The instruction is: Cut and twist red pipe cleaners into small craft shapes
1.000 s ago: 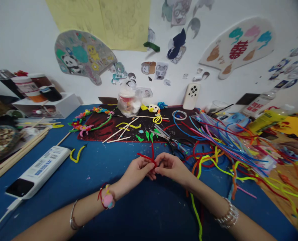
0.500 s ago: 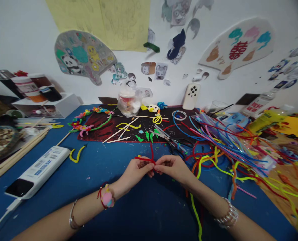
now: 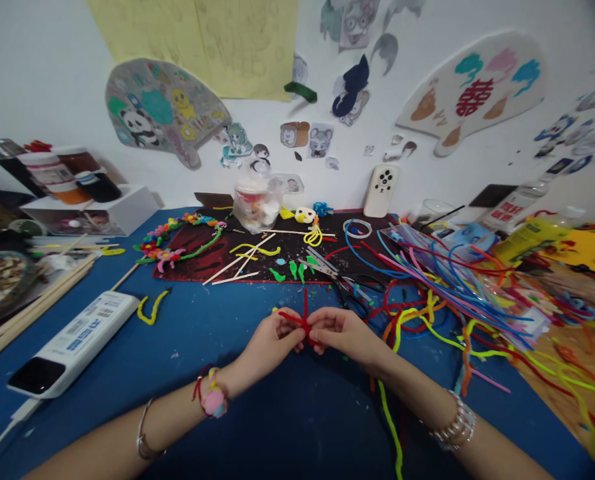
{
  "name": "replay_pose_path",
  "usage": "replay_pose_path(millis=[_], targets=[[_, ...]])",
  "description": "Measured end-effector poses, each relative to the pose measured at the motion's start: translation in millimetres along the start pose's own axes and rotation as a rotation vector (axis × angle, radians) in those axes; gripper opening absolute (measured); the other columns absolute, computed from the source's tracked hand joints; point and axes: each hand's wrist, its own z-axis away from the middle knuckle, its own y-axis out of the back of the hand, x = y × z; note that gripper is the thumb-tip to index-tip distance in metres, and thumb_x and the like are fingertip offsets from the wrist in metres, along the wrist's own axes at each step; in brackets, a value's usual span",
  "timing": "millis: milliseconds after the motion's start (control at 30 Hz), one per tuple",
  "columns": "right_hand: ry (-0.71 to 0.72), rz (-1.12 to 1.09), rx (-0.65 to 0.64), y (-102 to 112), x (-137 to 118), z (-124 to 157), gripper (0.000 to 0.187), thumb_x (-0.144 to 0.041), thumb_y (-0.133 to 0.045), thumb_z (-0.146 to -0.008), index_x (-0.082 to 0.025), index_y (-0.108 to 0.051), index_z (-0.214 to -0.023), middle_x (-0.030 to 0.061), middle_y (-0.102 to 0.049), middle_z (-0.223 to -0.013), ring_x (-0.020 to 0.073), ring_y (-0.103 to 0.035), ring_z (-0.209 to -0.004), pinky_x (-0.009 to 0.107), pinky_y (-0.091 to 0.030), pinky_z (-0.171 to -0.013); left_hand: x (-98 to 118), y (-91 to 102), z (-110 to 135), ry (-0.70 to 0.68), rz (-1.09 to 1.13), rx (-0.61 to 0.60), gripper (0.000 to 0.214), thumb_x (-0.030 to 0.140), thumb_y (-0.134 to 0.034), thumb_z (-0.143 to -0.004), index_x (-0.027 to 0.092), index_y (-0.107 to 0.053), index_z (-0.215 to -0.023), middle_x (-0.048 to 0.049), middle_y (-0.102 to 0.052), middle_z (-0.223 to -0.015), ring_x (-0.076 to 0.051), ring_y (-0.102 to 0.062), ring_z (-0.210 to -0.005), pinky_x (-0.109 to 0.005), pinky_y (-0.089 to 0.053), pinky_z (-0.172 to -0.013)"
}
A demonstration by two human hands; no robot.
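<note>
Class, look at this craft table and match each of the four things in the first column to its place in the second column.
Things:
1) red pipe cleaner
2) scissors
3) pink pompom
4) silver bead bracelet

Places:
A) on the right wrist
B) pinched by the left hand and right hand
C) on the left wrist
D) across the front edge of the black mat

Pairs: 1-B, 2-D, 3-C, 4-A

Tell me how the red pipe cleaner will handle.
The red pipe cleaner is probably light and bendy yet shape-holding: it stands kinked upright between the left hand and right hand. Its fuzzy surface likely grips, not slips.
</note>
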Motion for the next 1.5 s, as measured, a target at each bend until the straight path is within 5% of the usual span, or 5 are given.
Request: replay_pose_path(millis=[367,700,1000,1300,1500], targets=[[0.064,0.078,0.064,-2.1,3.0,0.3,0.029,-0.034,-0.074,-0.061,-0.016,-0.052,-0.066,-0.0007,-0.065,-0.057,0.0120,-0.062,-0.053,0.026,-0.049,-0.056,15.1,-3.6,4.4,0.114,0.136,0.046,0.015,0.019,-0.064,-0.070,0.012,-0.054,-0.080,-0.0019,-0.064,-0.064,-0.014,-0.062,-0.060,-0.028,-0.048,-0.064],[0.144,0.122,0.025,-1.7,8.6,0.6,0.022,-0.027,-0.070,-0.067,-0.016,-0.051,-0.068,-0.0001,-0.065,-0.063,0.0122,-0.063,-0.059,0.025,-0.048,-0.058,15.0,-3.0,3.4,0.147,0.153,-0.011,0.011,0.016,-0.061,-0.071,0.011,-0.055,-0.078,-0.0020,-0.062,-0.064,-0.013,-0.060,-0.062,-0.025,-0.044,-0.063],[0.068,0.138,-0.012,-1.2,0.5,3.0,0.025,-0.028,-0.071,-0.066,-0.016,-0.050,-0.069,-0.0022,-0.062,-0.055,0.0103,-0.058,-0.051,0.023,-0.046,-0.053,10.7,-3.5,3.7,0.119,0.126,-0.043,0.011,0.008,-0.048,-0.069,0.012,-0.053,-0.078,0.0018,-0.055,-0.062,-0.009,-0.049,-0.056,-0.022,-0.037,-0.056],[0.176,0.460,0.083,-0.1,-1.8,7.3,0.011,-0.011,-0.060,-0.067,-0.017,-0.051,-0.069,-0.0036,-0.056,-0.055,0.0087,-0.053,-0.049,0.018,-0.038,-0.046,9.5,-2.0,3.9,0.093,0.112,-0.063,0.016,0.007,-0.046,-0.067,0.013,-0.052,-0.080,0.0034,-0.053,-0.061,-0.008,-0.047,-0.054,-0.022,-0.036,-0.055],[0.132,0.405,0.036,-2.3,-1.7,5.0,0.011,-0.026,-0.059,-0.074,-0.015,-0.056,-0.077,0.0005,-0.060,-0.063,0.0114,-0.058,-0.054,0.022,-0.045,-0.053,10.9,-2.3,3.3,0.075,0.105,-0.042,0.017,0.007,-0.049,-0.068,0.014,-0.049,-0.084,0.0037,-0.054,-0.063,-0.008,-0.050,-0.057,-0.023,-0.039,-0.060]])
